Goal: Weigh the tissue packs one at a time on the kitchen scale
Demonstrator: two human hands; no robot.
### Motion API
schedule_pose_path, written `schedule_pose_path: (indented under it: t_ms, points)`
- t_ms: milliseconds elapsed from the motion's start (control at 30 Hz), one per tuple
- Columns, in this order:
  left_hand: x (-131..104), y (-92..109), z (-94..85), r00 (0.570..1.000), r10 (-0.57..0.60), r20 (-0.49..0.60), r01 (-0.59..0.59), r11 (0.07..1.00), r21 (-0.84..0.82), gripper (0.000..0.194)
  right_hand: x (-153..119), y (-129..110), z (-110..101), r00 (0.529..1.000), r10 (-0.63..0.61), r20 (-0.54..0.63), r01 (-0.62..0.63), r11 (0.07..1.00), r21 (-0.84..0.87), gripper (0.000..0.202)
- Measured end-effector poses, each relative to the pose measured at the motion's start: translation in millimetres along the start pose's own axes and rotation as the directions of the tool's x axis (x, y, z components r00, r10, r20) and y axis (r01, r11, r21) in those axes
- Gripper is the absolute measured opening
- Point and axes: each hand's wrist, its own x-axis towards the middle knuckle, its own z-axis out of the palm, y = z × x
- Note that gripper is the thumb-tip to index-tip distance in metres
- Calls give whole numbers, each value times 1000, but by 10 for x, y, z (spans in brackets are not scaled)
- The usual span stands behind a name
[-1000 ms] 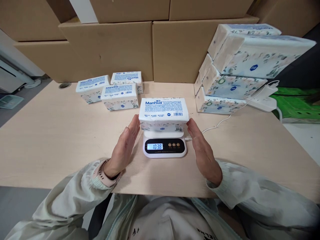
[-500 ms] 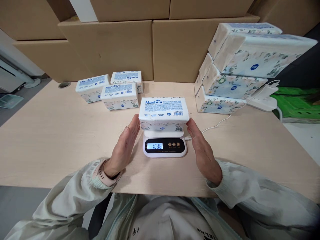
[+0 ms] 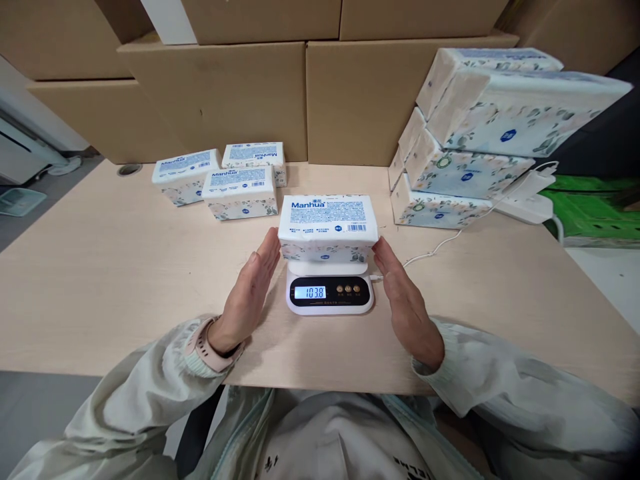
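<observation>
Tissue pack (image 3: 328,227) is resting on the scale (image 3: 330,293), whose display (image 3: 310,293) is glowing, so weighing is apparently under way; left hand (image 3: 245,293) and right hand (image 3: 407,303) are flanking the pack's ends, open and flat, contact unclear; lifting would be calling for even inward pressure

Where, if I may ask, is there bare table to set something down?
Bare tabletop lies left of the left hand, in front of three packs, and right of the right hand, in front of the cable. Crowded: the scale between the hands; the back-right stack.
</observation>
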Motion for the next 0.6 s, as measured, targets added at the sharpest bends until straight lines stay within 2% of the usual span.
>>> schedule_pose_path:
  t_ms: [167, 333, 400, 467, 533, 600]
  points:
    - [59, -1, 3, 1000, 15, -4, -15, 1000, -16, 73, 74, -14, -17, 999, 37, -41, -36, 999, 8, 67]
    - [188, 22, 22, 999, 47, 19, -46, 999, -14, 67, 274, -106, -18, 992, 92, -81, -92, 996, 7, 74]
    - [224, 36, 42, 994, 90, 56, -89, 996, -8, 65, 354, -173, 0, 993, 105, -47, -105, 994, -11, 76]
    - [249, 72, 70, 989, 127, 79, -129, 992, 16, 61, 433, -269, 30, 995, 96, 41, -96, 995, -2, 73]
    - [291, 152, 92, 981, 176, 87, -182, 981, 63, 57, 540, -397, 70, 990, 60, 126, -64, 998, 27, 68]
    - [396, 287, 77, 957, 271, 105, -282, 953, 111, 54, 729, -541, 122, 987, 8, 163, -14, 999, 36, 66]
